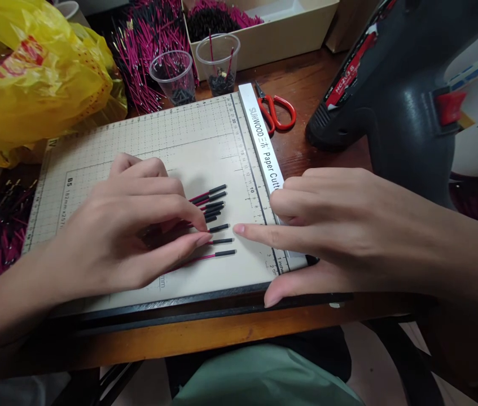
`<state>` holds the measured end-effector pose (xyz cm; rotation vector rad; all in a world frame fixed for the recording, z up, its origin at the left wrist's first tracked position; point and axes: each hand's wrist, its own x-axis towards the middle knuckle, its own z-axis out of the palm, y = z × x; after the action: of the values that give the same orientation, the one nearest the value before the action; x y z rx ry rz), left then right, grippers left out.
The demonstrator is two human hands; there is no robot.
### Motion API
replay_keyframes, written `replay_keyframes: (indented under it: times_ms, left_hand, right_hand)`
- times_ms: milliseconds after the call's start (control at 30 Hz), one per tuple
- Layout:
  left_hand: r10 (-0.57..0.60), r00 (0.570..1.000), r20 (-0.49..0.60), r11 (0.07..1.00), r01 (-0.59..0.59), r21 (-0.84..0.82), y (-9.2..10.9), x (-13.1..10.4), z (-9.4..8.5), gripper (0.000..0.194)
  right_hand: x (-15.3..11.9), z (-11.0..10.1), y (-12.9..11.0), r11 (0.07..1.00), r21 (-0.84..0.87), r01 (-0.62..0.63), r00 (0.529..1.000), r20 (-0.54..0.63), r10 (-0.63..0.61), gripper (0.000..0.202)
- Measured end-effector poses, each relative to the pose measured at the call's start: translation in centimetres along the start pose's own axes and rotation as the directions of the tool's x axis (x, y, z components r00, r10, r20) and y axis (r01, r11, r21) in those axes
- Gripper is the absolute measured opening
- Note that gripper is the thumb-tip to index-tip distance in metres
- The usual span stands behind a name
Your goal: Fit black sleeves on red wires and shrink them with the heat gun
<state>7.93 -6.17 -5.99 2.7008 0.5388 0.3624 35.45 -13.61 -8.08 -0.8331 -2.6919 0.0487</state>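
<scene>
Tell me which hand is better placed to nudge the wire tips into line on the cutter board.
Right. The right hand has its index fingertip beside the black tips of the wires, free to push. The left hand lies flat across the wires, pinning them to the paper cutter.

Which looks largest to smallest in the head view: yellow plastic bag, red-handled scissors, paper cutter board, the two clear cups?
1. Paper cutter board, under both hands.
2. Yellow plastic bag, partly cut off by the frame edge.
3. The clear cups look alike; not ranked against each other.
4. Red-handled scissors, close to the cups in apparent size.
</scene>
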Motion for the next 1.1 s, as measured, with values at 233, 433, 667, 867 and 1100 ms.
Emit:
replay_keyframes:
  times_ms: [233, 433, 667, 867, 1100]
  left_hand:
    - [0.049, 0.998, 0.033, 0.999, -0.049, -0.013, -0.03, -0.11, 0.07, 0.014]
    - [0.037, 0.997, 0.068, 0.999, -0.035, -0.029, -0.18, -0.32, 0.42, 0.013]
    - [0.063, 0.997, 0.049, 0.998, -0.062, -0.023, -0.15, -0.14, 0.54, 0.012]
    - [0.058, 0.998, 0.039, 0.998, -0.057, -0.027, -0.08, -0.17, 0.54, 0.013]
    - [0.084, 0.994, 0.07, 0.996, -0.084, 0.01, 0.09, 0.01, 0.2, 0.015]
  right_hand:
    - [0.01, -0.35, -0.11, 0.999, 0.021, 0.031, 1.0, -0.005, -0.031, 0.053]
    - [0.09, -0.14, -0.15, 0.998, 0.043, 0.038, 0.999, -0.006, -0.038, 0.051]
    - [0.07, -0.16, -0.03, 0.998, 0.03, 0.05, 0.999, 0.007, -0.051, 0.053]
    - [0.06, -0.14, -0.11, 0.999, 0.023, 0.041, 0.999, 0.023, -0.042, 0.052]
    - [-0.02, 0.0, 0.01, 0.998, 0.03, 0.055, 0.998, 0.035, -0.056, 0.055]
